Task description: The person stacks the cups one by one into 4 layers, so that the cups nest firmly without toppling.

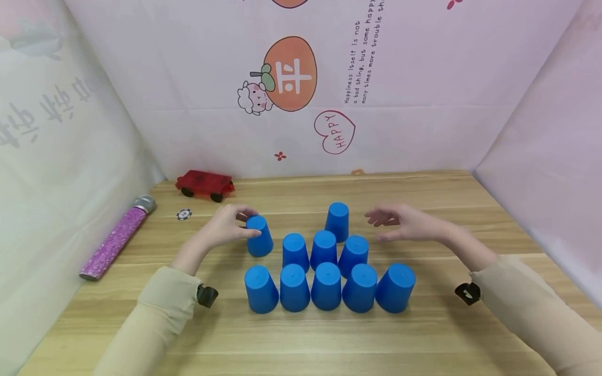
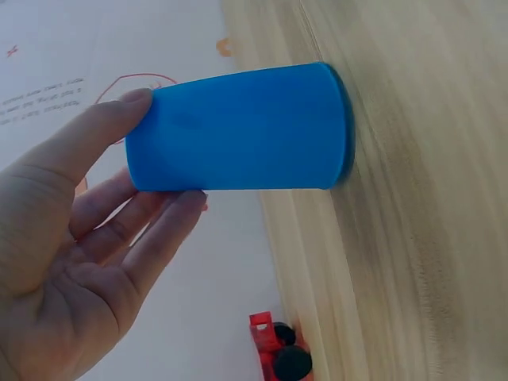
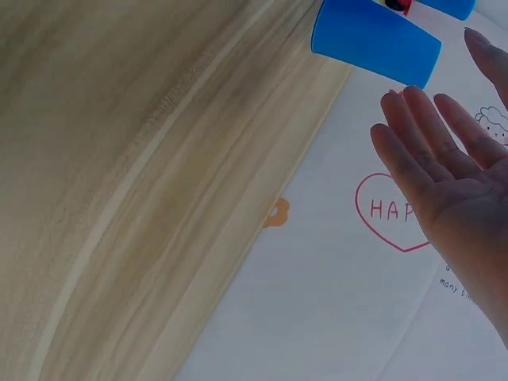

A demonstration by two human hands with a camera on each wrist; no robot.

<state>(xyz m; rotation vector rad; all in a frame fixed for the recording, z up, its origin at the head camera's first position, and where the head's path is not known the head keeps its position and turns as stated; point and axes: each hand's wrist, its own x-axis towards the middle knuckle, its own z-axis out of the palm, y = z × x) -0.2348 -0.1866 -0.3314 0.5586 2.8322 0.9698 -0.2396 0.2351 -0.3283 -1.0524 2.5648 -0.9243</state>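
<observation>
My left hand (image 1: 228, 225) pinches an upside-down blue plastic cup (image 1: 261, 242) near its closed top, thumb on one side and fingers on the other. In the left wrist view this cup (image 2: 238, 131) has its wide rim down by the wood surface. My right hand (image 1: 408, 223) holds nothing, its fingers loosely extended beside the rearmost blue cup (image 1: 337, 223). Between the hands, three upside-down cups (image 1: 324, 248) stand close together. Nearer me is a front row of several more upside-down cups (image 1: 326, 287), set side by side.
A red toy car (image 1: 205, 184) sits at the back left of the wooden table (image 1: 301, 344). By it lies a small round chip (image 1: 184, 214). A glittery pink microphone (image 1: 117, 237) lies along the left edge. White printed sheets (image 1: 423, 78) wall the back and sides.
</observation>
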